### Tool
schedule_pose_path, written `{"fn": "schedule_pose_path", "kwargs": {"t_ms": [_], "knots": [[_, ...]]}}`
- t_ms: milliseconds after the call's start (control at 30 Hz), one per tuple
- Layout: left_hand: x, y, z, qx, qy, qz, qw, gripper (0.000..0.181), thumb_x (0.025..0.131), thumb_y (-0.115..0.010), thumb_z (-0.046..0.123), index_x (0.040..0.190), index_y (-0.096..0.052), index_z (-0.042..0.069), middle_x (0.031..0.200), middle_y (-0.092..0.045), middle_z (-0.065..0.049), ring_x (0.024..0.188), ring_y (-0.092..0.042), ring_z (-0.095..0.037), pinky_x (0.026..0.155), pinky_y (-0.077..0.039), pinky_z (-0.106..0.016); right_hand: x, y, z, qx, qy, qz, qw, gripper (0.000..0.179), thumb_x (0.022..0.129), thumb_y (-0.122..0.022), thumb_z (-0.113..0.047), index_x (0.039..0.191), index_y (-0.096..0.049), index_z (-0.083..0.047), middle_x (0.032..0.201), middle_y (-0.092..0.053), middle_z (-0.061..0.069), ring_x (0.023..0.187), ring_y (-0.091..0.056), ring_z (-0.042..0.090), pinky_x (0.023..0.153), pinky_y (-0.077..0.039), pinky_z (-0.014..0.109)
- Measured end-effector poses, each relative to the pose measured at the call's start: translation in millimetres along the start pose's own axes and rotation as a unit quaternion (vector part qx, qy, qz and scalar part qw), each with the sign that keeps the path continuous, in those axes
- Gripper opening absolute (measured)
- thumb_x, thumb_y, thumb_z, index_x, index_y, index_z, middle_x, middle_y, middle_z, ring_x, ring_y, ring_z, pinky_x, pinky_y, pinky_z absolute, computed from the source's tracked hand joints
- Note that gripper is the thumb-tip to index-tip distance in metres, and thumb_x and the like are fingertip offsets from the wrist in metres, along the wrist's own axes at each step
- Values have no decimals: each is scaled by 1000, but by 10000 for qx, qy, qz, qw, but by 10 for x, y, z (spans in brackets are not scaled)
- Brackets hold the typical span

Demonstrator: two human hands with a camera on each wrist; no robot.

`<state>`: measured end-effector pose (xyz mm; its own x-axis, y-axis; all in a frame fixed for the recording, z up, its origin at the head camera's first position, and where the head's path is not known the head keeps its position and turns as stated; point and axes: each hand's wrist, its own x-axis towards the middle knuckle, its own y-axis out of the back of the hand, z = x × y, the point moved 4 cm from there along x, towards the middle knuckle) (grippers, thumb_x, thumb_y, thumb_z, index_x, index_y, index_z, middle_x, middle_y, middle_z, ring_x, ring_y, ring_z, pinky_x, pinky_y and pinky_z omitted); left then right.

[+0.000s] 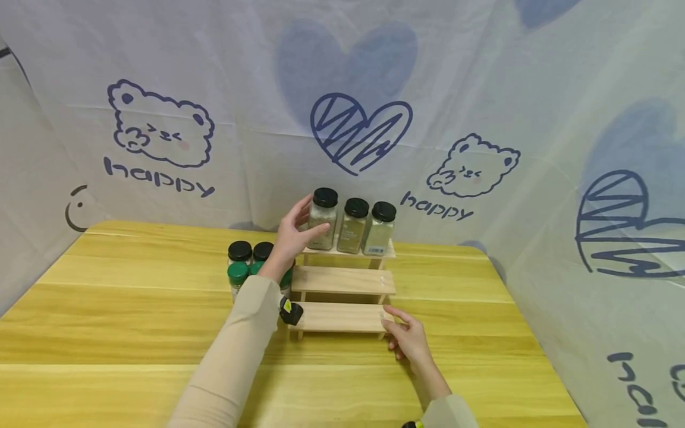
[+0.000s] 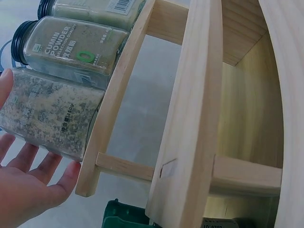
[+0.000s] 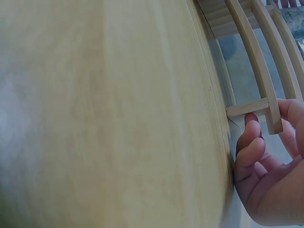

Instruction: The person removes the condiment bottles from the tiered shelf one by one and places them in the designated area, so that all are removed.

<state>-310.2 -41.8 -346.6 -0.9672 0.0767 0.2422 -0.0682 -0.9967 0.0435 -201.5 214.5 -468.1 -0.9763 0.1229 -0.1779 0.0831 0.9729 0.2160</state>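
A three-tier wooden step shelf (image 1: 342, 279) stands on the table, with a row of three black-capped glass spice jars on its top tier. My left hand (image 1: 291, 236) is round the leftmost spice jar (image 1: 324, 215), thumb across its front and fingers at its other side. Pale, speckled contents show through that jar's glass in the left wrist view. Beside it stand a cumin powder jar (image 2: 76, 45) and a third jar (image 1: 379, 233) of pale powder. My right hand (image 1: 412, 340) holds the right end of the lowest tier, its fingertips against the wood (image 3: 259, 108).
Left of the shelf, partly hidden by my left arm, several smaller bottles stand grouped, with black caps (image 1: 239, 250) and green caps (image 1: 238, 272). Behind the wooden table (image 1: 134, 333) hangs a white cloth (image 1: 257, 154) printed with bears and hearts.
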Motion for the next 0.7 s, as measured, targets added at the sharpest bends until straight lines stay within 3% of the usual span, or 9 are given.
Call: {"fn": "schedule_pose_path", "kwargs": {"t_ms": [400,700], "knots": [[-41,50,37,-29,-66,130,9999,62,81,-67,12,136,-39,15,131,-42,-11,115,-40,-27,90,-40,-43,9,-9,7,72,35,-70,9999,39,83,-64,-14,121,-56,-6,53,-55,5,36,-41,7,29,-29,17],[-60,56,69,288,-306,411,9983,59,78,-70,10,132,-44,10,124,-48,-13,107,-47,-27,84,-46,-39,2,-6,18,85,-5,-43,10000,39,82,-64,-14,120,-57,-7,53,-55,5,36,-41,8,29,-30,17]]}}
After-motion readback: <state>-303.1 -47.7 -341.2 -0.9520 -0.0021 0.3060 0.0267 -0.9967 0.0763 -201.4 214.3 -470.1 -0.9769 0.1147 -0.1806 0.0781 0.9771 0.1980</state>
